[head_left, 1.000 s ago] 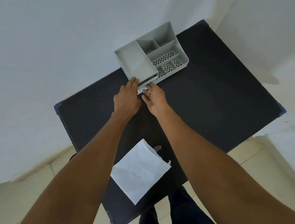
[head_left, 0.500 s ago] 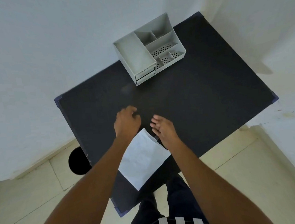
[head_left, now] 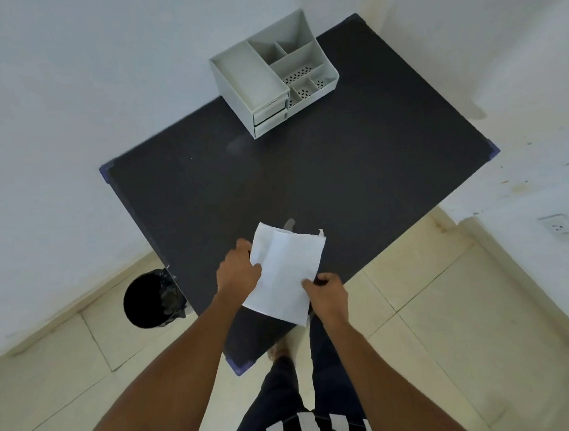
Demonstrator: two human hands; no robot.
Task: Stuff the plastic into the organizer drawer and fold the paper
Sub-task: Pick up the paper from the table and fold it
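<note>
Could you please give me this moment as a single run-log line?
phase: paper fold starting | left hand: grips paper left edge | right hand: grips its near right edge | organizer: drawers shut, far on table

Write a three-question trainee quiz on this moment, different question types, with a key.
1. True or false: both drawers of the organizer look shut.
2. Multiple choice: the paper is held by A) the left hand only, B) the right hand only, C) both hands.
3. Short answer: what stands on the floor left of the table?

Key
1. True; both drawer fronts sit flush.
2. C; the left hand grips its left edge, the right hand its near right edge.
3. A black bin.
</note>
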